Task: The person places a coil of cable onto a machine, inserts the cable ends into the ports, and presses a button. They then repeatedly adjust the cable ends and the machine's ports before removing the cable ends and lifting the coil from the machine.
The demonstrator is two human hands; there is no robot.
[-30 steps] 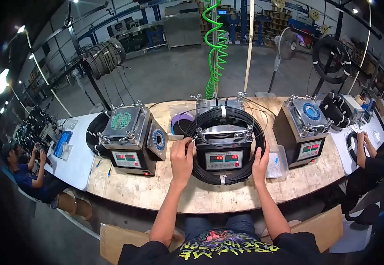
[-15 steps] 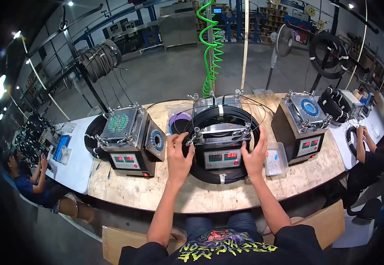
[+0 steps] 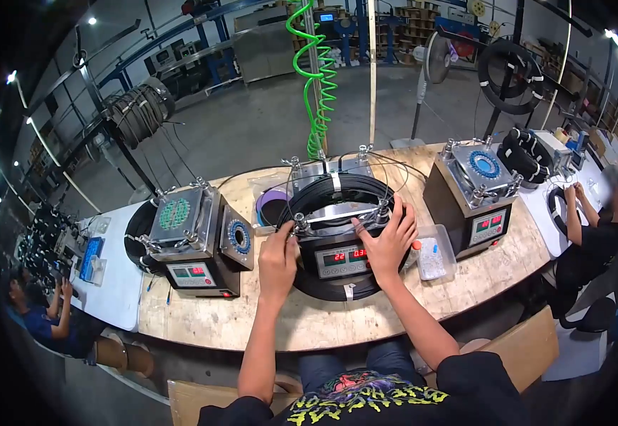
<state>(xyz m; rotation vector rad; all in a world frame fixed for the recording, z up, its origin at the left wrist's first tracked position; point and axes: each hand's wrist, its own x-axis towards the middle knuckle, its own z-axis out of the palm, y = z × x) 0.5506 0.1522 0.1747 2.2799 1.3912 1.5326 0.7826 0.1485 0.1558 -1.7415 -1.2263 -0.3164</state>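
Note:
A coil of black cable, bound with white ties, stands tilted around the front of the middle metal machine with its lit red display. My left hand is closed at the coil's left side, beside the machine's front left knob; its fingertips are partly hidden. My right hand lies over the coil's right side with fingers spread. Its thumb reaches in to the metal clamp bar near the right knob.
Similar machines stand left and right. A clear plastic tub of small pieces sits right of the coil, a purple-rimmed roll behind left. A green coiled hose hangs behind. Co-workers sit at both sides.
My right hand has moved inward from the coil's outer edge toward the clamp bar, fingers spreading. My left hand has drawn in its fingers and sits slightly lower. The camera view has shifted.

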